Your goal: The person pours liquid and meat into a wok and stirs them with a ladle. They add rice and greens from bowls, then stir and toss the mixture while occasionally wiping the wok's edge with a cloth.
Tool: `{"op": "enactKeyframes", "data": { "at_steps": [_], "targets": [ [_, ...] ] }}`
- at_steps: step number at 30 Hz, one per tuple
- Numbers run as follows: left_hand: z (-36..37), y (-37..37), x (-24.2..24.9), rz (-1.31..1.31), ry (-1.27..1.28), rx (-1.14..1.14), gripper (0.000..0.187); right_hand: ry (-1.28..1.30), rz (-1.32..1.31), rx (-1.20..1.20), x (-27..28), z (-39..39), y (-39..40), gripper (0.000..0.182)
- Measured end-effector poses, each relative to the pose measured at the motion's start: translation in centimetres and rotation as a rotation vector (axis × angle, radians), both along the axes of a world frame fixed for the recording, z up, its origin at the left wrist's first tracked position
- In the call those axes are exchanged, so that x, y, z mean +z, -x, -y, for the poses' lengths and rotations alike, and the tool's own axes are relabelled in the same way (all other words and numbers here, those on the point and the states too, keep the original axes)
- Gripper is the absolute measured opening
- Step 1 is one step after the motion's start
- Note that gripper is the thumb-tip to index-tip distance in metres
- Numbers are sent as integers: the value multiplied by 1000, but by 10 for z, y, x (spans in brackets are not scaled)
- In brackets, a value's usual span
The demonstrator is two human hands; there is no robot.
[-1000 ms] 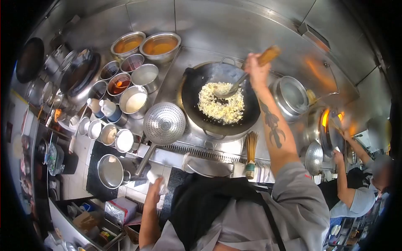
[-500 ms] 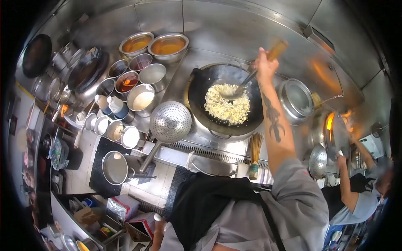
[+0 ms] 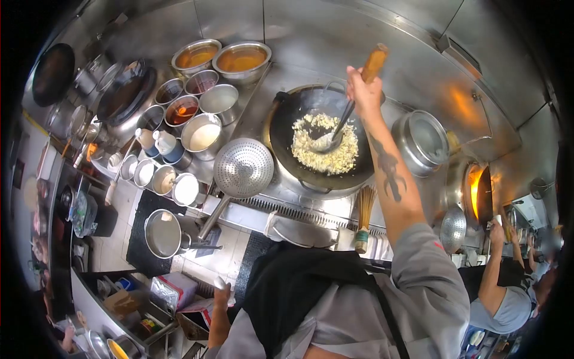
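A dark wok sits on the stove with pale yellow and white crumbly food spread in it. My right hand is wrapped round the wooden-handled ladle. The ladle's bowl rests tilted in the food, and its handle end points up past my fist. Low on the left, beside my apron, my left hand is closed on a folded white cloth, well apart from the wok. Part of that hand is hidden by the cloth.
Left of the wok lie a perforated strainer, several sauce pots and two steel bowls of amber liquid. A bamboo brush and a steel pot are to the right. Beyond, a co-worker stands by a flaming wok.
My right hand has shifted left and slightly down, and the ladle's bowl has moved down through the food, leaving a bare patch behind it. My left hand has risen with the white cloth.
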State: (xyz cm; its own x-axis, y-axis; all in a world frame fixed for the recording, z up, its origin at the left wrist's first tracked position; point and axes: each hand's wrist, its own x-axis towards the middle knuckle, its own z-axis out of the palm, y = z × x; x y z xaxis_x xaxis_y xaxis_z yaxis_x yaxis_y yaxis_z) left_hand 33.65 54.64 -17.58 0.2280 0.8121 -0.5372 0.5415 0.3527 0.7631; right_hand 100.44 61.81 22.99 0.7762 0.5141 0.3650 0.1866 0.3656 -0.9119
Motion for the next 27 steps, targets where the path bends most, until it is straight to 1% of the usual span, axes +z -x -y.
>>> {"op": "enactKeyframes", "data": {
  "at_steps": [1, 2, 3, 4, 5, 6, 8, 9, 10, 12, 13, 16, 17, 19, 20, 21, 23, 24, 25, 26, 27],
  "targets": [
    [4, 9, -23, -2, -138, -30, 45, -11, 2, 19, 11, 6, 11, 20],
    [9, 14, -37, -4, -169, -42, 44, -13, -4, 38, 15, 18, 27, 20],
    [16, 17, -28, -22, 102, 41, 44, -6, -21, 50, 11, 28, 41, 20],
    [17, 22, -26, -41, 363, 119, 44, 9, 13, 78, -13, 20, 38, 21],
    [22, 33, -44, 56, 243, 37, 36, 11, 20, 118, -23, 14, 24, 21],
    [23, 30, -45, -5, 185, -3, 33, 12, 33, 166, -24, 9, 13, 20],
    [26, 23, -42, -123, 65, -67, 29, -15, -1, 82, 1, 28, 28, 21],
    [24, 21, -41, -113, 44, -41, 28, -29, -15, 49, 11, 30, 32, 21],
    [23, 23, -55, -71, 133, 16, 29, 9, 6, 27, 7, 29, 33, 20],
    [15, 32, -80, -4, 315, 99, 32, 90, 35, -51, -17, 39, 33, 20],
    [10, 27, -75, -57, 381, 50, 32, -8, -5, -21, -26, 35, 24, 18],
    [-4, 10, -72, -293, 128, -141, 32, 57, 82, -35, -20, 39, -5, 18],
    [-8, 28, -125, -394, -235, -303, 34, 39, 115, -46, -5, 52, 7, 20],
    [-21, 26, -129, -437, -539, -741, 40, 62, 99, -145, -8, 62, 14, 20],
    [-21, 26, -128, -386, -615, -821, 39, 78, 82, -199, -13, 68, 16, 20],
    [-22, 26, -126, -335, -693, -899, 38, 58, 102, -129, -25, 72, 3, 20],
    [-25, 23, -121, -287, -184, -635, 32, -14, 35, -305, -14, 81, -42, 19],
    [-27, 14, -106, -276, 45, -474, 29, -53, 2, -389, -9, 92, -58, 19],
    [-26, 17, -114, -292, -133, -574, 25, -148, 23, -468, -2, 108, -70, 18],
    [-26, 24, -121, -299, -372, -729, 21, -240, 39, -542, 3, 119, -78, 16],
    [-23, 26, -117, -315, -569, -833, 18, -324, -54, -532, 4, 124, -74, 15]
  ]
}}
